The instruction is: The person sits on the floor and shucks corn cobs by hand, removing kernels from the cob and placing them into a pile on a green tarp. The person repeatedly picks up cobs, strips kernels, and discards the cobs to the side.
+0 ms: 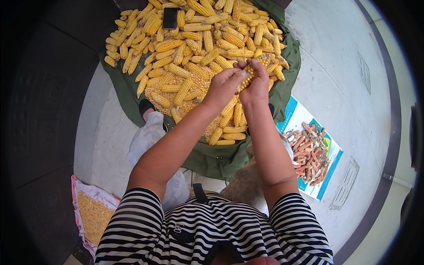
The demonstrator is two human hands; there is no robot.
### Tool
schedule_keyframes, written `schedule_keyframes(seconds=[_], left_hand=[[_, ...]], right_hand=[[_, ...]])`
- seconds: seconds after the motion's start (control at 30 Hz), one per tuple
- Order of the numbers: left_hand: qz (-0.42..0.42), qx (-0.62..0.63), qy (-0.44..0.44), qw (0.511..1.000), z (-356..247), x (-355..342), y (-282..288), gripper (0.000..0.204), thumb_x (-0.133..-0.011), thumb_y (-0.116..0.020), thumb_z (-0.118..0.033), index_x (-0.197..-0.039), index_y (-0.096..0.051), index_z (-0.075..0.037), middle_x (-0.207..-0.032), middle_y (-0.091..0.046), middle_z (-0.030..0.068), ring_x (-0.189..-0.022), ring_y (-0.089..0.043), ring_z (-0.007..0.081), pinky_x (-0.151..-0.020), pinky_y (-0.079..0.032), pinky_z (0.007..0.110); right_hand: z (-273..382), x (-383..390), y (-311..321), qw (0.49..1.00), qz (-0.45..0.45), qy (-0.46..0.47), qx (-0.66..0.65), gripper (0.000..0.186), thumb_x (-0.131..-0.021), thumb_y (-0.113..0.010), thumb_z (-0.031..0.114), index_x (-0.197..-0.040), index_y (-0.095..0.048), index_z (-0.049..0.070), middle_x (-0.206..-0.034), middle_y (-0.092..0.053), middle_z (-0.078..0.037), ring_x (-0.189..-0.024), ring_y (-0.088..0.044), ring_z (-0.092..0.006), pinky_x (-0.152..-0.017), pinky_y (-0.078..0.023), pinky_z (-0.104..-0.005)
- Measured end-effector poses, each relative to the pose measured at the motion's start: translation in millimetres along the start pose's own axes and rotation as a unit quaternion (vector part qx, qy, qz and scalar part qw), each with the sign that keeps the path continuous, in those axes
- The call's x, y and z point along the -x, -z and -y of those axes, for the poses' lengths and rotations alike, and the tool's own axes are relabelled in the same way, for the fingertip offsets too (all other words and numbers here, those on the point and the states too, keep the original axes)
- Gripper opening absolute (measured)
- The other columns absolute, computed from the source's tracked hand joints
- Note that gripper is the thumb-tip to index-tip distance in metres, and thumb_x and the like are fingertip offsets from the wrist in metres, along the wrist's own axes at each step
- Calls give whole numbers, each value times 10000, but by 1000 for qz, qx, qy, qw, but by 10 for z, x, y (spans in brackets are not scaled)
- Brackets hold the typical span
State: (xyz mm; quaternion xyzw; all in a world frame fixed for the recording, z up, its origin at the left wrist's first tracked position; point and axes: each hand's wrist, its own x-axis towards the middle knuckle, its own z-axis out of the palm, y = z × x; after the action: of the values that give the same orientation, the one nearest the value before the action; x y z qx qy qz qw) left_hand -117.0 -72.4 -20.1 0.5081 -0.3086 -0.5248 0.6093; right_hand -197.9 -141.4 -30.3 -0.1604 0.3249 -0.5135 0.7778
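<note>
An ear of corn (247, 77) with gaps among its kernels is held between my two hands over the heap. My left hand (224, 87) is closed on its left side, thumb pressed along it. My right hand (257, 87) is closed round it from the right, thumb toward the top. Beneath them many yellow ears of corn (183, 92) and loose kernels (197, 77) lie heaped on a green cloth (126, 95).
A dark phone (170, 18) rests on the heap. At right, stripped cobs (311, 154) lie on a white-and-blue sheet (331, 172). At lower left, kernels (90, 214) fill a pink-edged cloth (110, 198). My shoes (145, 106) stand on the cloth's edge.
</note>
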Motion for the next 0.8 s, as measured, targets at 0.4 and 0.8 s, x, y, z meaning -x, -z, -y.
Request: schedule_keyframes(seconds=[0.4, 0.8], left_hand=[[-81, 150, 150, 974, 48, -39, 94, 320, -992, -450, -283, -1154, -549, -25, -1006, -613, 56, -773, -593, 139, -637, -514, 298], [-117, 134, 139, 974, -108, -359, 403, 295, -906, -640, -320, -1033, -616, -54, -844, -579, 20, -601, -500, 84, -487, -399, 189]], right_hand=[[-27, 54, -23, 1000, 22, -3, -9, 205, -886, -564, 197, -1011, -563, 35, -871, -644, -125, -872, -624, -272, -782, -505, -393], [119, 73, -63, 980, 114, 50, 155, 462, -898, -607, 284, -1289, -473, 78, -1142, -592, -106, -1020, -552, -208, -900, -455, -403]])
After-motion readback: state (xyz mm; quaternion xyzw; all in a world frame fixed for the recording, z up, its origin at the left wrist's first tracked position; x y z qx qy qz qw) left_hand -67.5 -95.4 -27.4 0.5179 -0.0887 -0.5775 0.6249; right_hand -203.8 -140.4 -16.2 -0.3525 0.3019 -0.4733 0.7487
